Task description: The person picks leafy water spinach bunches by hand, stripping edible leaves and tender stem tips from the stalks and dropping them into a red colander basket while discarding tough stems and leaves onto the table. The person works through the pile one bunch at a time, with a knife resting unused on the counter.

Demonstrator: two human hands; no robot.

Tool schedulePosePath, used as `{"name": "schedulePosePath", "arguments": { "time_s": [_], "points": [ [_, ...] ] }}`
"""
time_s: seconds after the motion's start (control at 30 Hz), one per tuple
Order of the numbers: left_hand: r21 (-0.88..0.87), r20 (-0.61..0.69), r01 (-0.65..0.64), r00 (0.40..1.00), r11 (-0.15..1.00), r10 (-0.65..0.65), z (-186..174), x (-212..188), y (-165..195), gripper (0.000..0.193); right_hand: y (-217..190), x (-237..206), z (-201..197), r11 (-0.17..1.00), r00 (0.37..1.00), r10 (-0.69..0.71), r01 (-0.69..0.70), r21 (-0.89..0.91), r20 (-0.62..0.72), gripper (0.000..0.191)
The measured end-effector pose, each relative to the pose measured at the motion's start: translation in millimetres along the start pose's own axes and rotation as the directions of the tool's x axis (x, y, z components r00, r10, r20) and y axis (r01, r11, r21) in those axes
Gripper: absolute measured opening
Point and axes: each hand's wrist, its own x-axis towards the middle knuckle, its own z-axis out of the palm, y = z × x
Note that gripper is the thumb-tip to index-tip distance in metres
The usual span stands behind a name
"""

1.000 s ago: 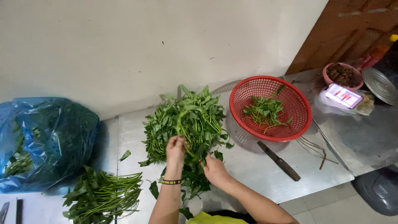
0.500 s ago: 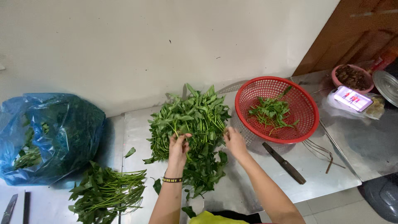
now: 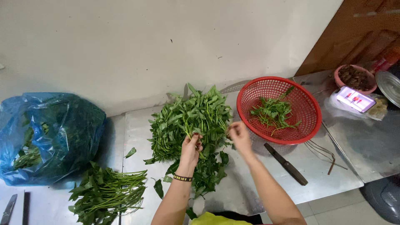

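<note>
A: What is the left hand (image 3: 191, 146) doing?

B: It is resting on the big pile of leafy greens (image 3: 189, 121) in the middle of the steel table (image 3: 325, 166), fingers curled shut around a few stems at the near edge of the heap. A dark bracelet (image 3: 182, 178) is sitting on that wrist.

A: And the right hand (image 3: 239, 134)?

B: It is hovering just right of the pile, between the greens and the red basket (image 3: 310, 114). The fingers are pinching together on what looks like 1 small sprig; I cannot tell more than that.

A: Is anything lying in the basket?

B: A small heap of picked leaves (image 3: 273, 113) is lying inside it.

A: What else is sitting around the hands?

B: A dark-handled knife (image 3: 286, 164) is lying just in front of the basket. A bundle of long stems (image 3: 106, 193) is lying to the left, near a blue plastic bag (image 3: 50, 133) with more greens showing through it.
</note>
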Motion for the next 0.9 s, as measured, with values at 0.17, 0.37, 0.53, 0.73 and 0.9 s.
{"name": "schedulePosePath", "arguments": {
  "time_s": [0.17, 0.37, 0.53, 0.73, 0.9],
  "points": [
    [-0.006, -0.046, -0.013, 0.999, 1.000, 0.012, -5.4, -4.4, 6.3, 0.006, -7.9, 36.4, -56.9, 0.705, 0.889, 0.390, -0.119, 0.699, -0.242, 0.027],
    [-0.047, -0.079, 0.020, 0.997, 0.999, -0.023, -0.5, -2.0, 5.9, 0.008, -2.7, 31.0, 0.8, 0.933, 0.934, 0.357, -0.355, 0.058, -0.025, 0.023],
    [-0.041, -0.025, -0.004, 1.000, 0.999, 0.003, -7.3, -3.4, 8.5, 0.009, -6.1, 34.6, 31.8, 0.917, 0.995, -0.088, 0.062, -0.394, -0.047, 0.014],
    [-0.124, -0.075, 0.017, 0.997, 0.992, -0.026, -16.5, -2.2, 16.3, 0.006, -1.0, 35.6, 17.1, 0.838, 0.952, 0.277, -0.305, 0.453, 0.130, 0.009],
    [-0.136, -0.043, 0.035, 0.998, 0.990, -0.042, -12.4, 0.7, 12.0, 0.005, 5.5, 19.5, -19.0, 0.599, 0.893, 0.374, -0.438, 0.671, 0.249, 0.010]
  ]
}}
